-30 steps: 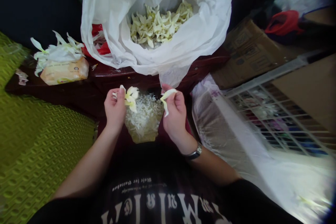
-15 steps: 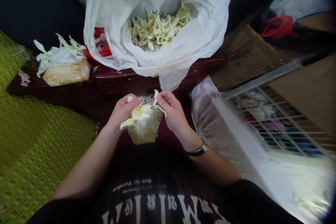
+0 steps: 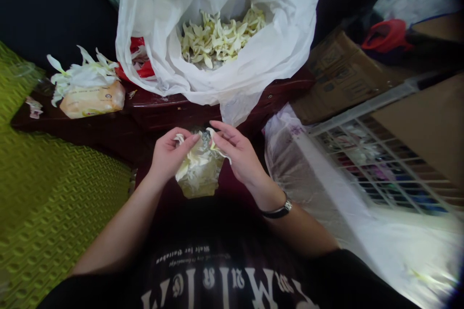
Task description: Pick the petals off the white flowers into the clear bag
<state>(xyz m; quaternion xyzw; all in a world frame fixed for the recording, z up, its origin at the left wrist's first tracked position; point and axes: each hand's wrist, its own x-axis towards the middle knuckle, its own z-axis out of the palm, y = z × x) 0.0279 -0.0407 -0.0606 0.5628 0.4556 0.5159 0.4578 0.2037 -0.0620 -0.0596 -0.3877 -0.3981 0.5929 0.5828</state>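
Note:
My left hand (image 3: 167,154) pinches a pale yellow-white flower (image 3: 191,160) over a small clear bag of white shreds (image 3: 199,178) in my lap. My right hand (image 3: 237,154) meets it from the right, fingers closed on one of the flower's petals (image 3: 214,144). The two hands are almost touching above the small bag. Behind them a large white plastic bag (image 3: 232,77) stands open on a dark red table (image 3: 159,106), with a heap of the same yellow flowers (image 3: 217,38) inside.
A tan packet topped with loose white petals (image 3: 87,89) lies on the table's left end. A green textured mat (image 3: 47,193) covers the floor at left. At right are a cardboard box (image 3: 344,75), a white wire rack (image 3: 380,154) and plastic sheeting (image 3: 326,193).
My hands have come together over the small bag. The right hand, which held a separate petal a second ago, now grips the flower held by the left.

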